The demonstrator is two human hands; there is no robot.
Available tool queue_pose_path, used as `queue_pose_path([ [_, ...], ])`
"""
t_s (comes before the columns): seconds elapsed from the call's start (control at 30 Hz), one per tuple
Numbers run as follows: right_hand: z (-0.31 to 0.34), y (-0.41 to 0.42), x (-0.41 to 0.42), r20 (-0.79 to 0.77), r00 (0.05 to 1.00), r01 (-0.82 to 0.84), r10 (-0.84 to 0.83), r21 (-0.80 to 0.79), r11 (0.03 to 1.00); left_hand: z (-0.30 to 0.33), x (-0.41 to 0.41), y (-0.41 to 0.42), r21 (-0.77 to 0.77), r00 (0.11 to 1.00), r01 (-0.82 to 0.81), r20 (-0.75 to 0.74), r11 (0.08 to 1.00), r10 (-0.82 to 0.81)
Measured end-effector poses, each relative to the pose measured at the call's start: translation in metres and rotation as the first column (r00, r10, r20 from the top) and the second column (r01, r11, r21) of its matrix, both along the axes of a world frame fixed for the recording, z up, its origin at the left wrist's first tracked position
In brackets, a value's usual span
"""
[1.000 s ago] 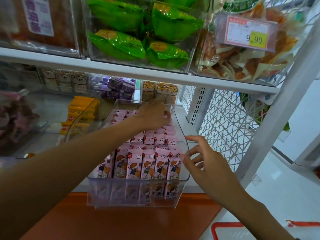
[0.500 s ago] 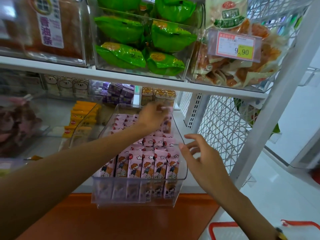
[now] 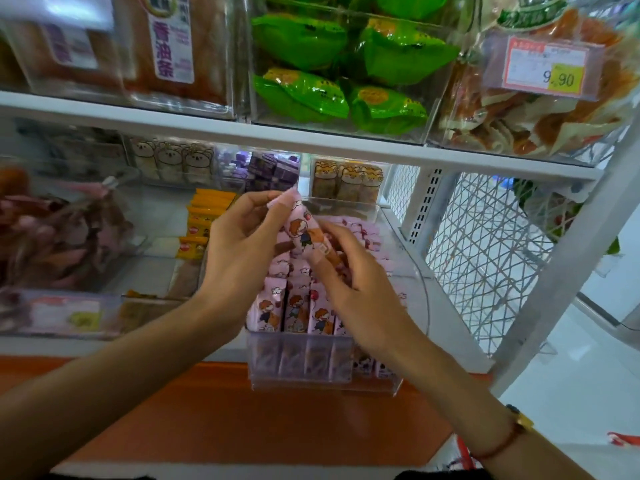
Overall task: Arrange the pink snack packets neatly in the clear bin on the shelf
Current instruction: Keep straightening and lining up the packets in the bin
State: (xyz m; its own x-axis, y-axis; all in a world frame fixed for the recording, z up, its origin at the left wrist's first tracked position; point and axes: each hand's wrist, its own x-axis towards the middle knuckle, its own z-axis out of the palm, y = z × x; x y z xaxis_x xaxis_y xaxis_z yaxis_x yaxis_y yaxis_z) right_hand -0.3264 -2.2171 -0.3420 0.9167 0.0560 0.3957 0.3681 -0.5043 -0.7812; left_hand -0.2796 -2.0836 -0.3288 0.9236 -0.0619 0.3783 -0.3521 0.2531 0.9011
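Most of the job looks done, I judge. The clear bin point(image 3: 311, 365) on the white shelf point(image 3: 446, 327) already holds upright rows of pink snack packets point(image 3: 294, 310), standing side by side below both my hands; the front row reads tidy. Rows further back are partly hidden by my hands, so I cannot tell how straight they are.

One loose packet point(image 3: 300, 226) is up out of the bin, above the rows. My left hand point(image 3: 239, 247) pinches its upper end, fingers curled round it. My right hand point(image 3: 356, 271) grips the lower end, thumb across the wrapper. The packet is tilted, not yet in line with the others.

What is left, as I read it: slot this packet into a row, then check the back rows and the bin's right side, hidden under my right hand.

Beyond my left hand, yellow packets point(image 3: 204, 216) sit in a neighbouring bin.
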Motion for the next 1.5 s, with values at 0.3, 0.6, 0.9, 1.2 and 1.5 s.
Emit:
queue_pose_path([
  [0.3, 0.002, 0.006, 0.022, -0.301, 0.944, 0.125, 0.136, 0.707, 0.696, -0.019, -0.002, 0.005, 0.420, 0.983, -0.055, 0.181, 0.906, -0.024],
  [0.6, 0.000, 0.001, 0.015, -0.098, 0.995, 0.065, -0.008, 0.593, 0.803, -0.022, -0.004, 0.000, 0.607, 0.950, -0.202, 0.311, 0.769, 0.004],
  [0.9, 0.004, -0.014, 0.004, 0.092, 0.984, 0.110, -0.153, 0.366, 0.924, -0.022, -0.011, -0.006, 0.541, 0.950, -0.013, 0.270, 0.841, -0.159],
  [1.2, 0.009, -0.021, -0.004, 0.164, 0.985, 0.001, -0.056, 0.318, 0.948, -0.011, -0.002, 0.002, 0.543, 0.946, -0.057, 0.298, 0.838, -0.128],
  [1.5, 0.013, -0.024, -0.008, -0.028, 0.994, -0.091, 0.107, 0.345, 0.934, 0.007, 0.002, 0.002, 0.402, 0.999, 0.042, -0.029, 0.915, -0.033],
])
